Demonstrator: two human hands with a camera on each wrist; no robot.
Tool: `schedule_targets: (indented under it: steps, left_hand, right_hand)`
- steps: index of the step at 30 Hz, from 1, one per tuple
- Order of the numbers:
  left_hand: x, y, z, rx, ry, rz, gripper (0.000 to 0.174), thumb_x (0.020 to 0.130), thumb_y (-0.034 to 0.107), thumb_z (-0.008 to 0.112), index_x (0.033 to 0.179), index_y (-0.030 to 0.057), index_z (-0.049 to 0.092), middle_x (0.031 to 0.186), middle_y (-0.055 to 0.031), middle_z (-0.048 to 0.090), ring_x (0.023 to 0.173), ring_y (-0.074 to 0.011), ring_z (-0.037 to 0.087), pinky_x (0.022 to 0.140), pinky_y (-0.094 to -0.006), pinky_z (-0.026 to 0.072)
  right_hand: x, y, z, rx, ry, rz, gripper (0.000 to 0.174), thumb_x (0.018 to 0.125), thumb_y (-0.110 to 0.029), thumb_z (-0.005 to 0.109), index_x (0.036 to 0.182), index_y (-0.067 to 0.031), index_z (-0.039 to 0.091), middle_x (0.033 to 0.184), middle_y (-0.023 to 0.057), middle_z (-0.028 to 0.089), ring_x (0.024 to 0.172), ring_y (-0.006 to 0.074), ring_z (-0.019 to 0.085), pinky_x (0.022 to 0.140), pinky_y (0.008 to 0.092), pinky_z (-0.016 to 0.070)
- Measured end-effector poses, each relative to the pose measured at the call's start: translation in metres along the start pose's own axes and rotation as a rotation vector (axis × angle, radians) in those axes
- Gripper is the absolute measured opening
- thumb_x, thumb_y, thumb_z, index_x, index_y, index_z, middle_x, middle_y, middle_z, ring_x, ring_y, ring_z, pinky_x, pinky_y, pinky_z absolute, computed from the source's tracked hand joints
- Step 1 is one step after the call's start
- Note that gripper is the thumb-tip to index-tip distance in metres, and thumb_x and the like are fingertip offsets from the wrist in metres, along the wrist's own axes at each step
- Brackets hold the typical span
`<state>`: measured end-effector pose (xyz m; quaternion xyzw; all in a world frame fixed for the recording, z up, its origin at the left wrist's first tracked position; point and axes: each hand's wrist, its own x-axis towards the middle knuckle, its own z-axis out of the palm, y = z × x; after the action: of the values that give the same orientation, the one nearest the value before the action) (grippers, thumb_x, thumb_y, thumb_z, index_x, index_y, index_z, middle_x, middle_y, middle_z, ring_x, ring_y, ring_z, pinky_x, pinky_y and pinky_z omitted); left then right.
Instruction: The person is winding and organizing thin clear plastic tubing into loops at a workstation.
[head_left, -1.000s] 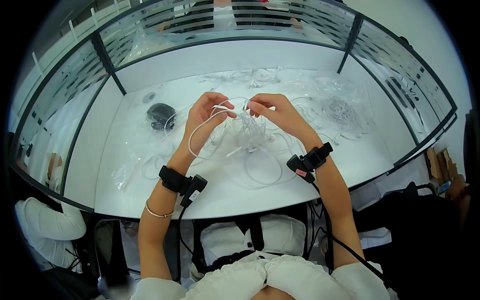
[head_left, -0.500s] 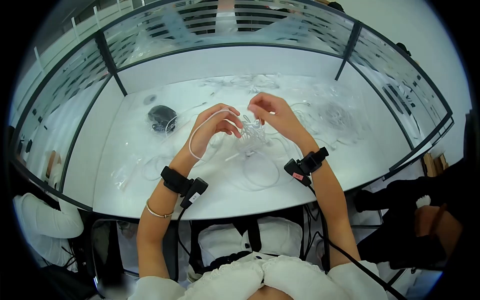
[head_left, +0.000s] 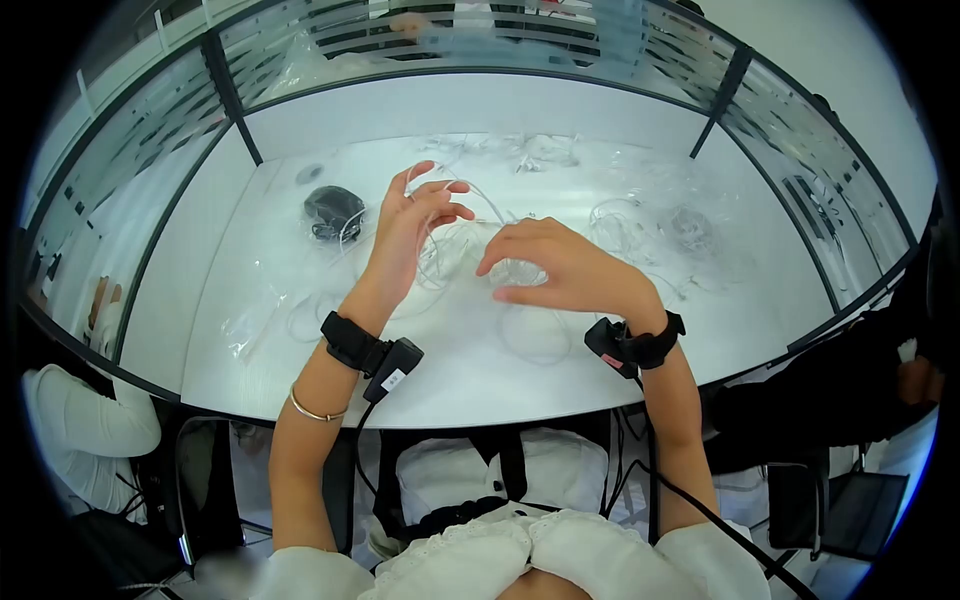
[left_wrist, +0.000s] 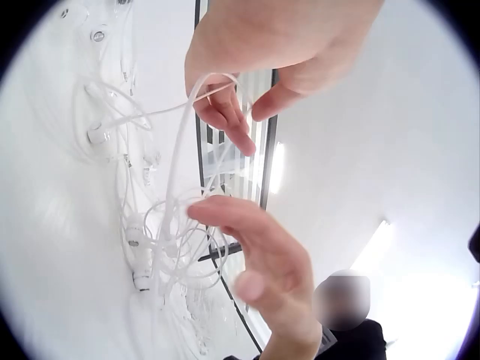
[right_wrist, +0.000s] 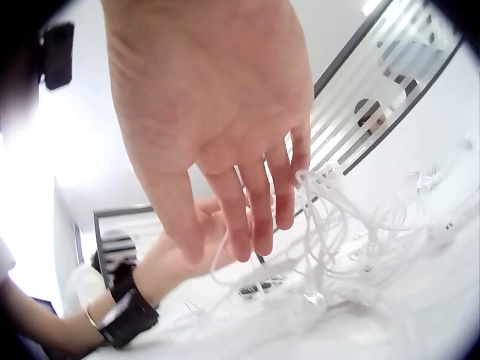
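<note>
My left hand [head_left: 410, 225] is raised over the table with its fingers spread and loosely bent. A thin white cable [left_wrist: 178, 139] loops over it and passes between its fingers; thumb and fingertips stand apart. My right hand [head_left: 570, 265] reaches in from the right, palm down, fingers nearly straight and nothing pinched. Below and between the hands lies a tangle of white cables [right_wrist: 319, 217], partly hidden by the right hand in the head view. In the right wrist view, the outer fingers overlap the tangle's edge. White plugs [left_wrist: 141, 279] show among the cables.
A black bundle [head_left: 335, 212] sits on the table's left side. More coiled white cables [head_left: 690, 228] and clear plastic lie to the right, with others [head_left: 545, 152] at the back. Framed partition panels [head_left: 470, 115] enclose the table's back and sides.
The left hand has lifted and spread its fingers, with the cable now running across toward the right. My right hand has come down nearer, turning palm down and straightening its fingers over the tangle.
</note>
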<state>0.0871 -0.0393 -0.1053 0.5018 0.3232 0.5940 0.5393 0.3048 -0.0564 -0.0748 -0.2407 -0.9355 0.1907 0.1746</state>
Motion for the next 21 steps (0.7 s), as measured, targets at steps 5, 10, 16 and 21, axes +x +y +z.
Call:
schedule_targets:
  steps: [5, 10, 16, 21]
  left_hand:
    - [0.010, -0.019, -0.023, 0.018, 0.297, -0.027, 0.054, 0.084, 0.007, 0.055, 0.129, -0.0005, 0.028, 0.106, -0.0173, 0.062, 0.083, -0.0203, 0.063, 0.084, -0.0310, 0.0446]
    - [0.013, -0.013, -0.037, -0.012, 0.356, -0.127, 0.052, 0.080, 0.016, 0.059, 0.123, 0.0019, 0.034, 0.103, -0.0157, 0.062, 0.081, -0.0198, 0.062, 0.082, -0.0302, 0.0433]
    - [0.013, 0.000, -0.031, 0.178, 0.283, -0.128, 0.041, 0.081, 0.034, 0.056, 0.113, 0.0081, 0.052, 0.105, -0.0077, 0.059, 0.093, -0.0157, 0.057, 0.086, -0.0302, 0.0386]
    - [0.010, -0.002, -0.023, 0.340, 0.236, 0.037, 0.035, 0.083, 0.026, 0.053, 0.112, 0.0091, 0.059, 0.113, -0.0032, 0.058, 0.103, -0.0146, 0.052, 0.091, -0.0318, 0.0361]
  right_hand:
    - [0.002, 0.019, 0.038, -0.311, 0.149, -0.120, 0.015, 0.079, -0.017, 0.069, 0.091, -0.0108, 0.065, 0.097, 0.0013, 0.064, 0.100, 0.0174, 0.057, 0.107, 0.0393, 0.0304]
    - [0.016, 0.003, -0.006, 0.108, 0.329, 0.003, 0.016, 0.090, -0.023, 0.059, 0.089, -0.0071, 0.063, 0.081, 0.0024, 0.066, 0.081, 0.0153, 0.061, 0.092, 0.0338, 0.0405]
    - [0.036, 0.025, -0.117, 0.227, 0.687, -0.259, 0.026, 0.097, -0.028, 0.049, 0.099, -0.0047, 0.061, 0.079, 0.0038, 0.064, 0.083, 0.0131, 0.062, 0.084, 0.0276, 0.0463]
    - [0.055, -0.002, -0.196, 0.122, 0.560, -0.098, 0.029, 0.097, -0.025, 0.052, 0.098, 0.0015, 0.063, 0.081, 0.0087, 0.067, 0.074, 0.0141, 0.063, 0.069, 0.0263, 0.0504]
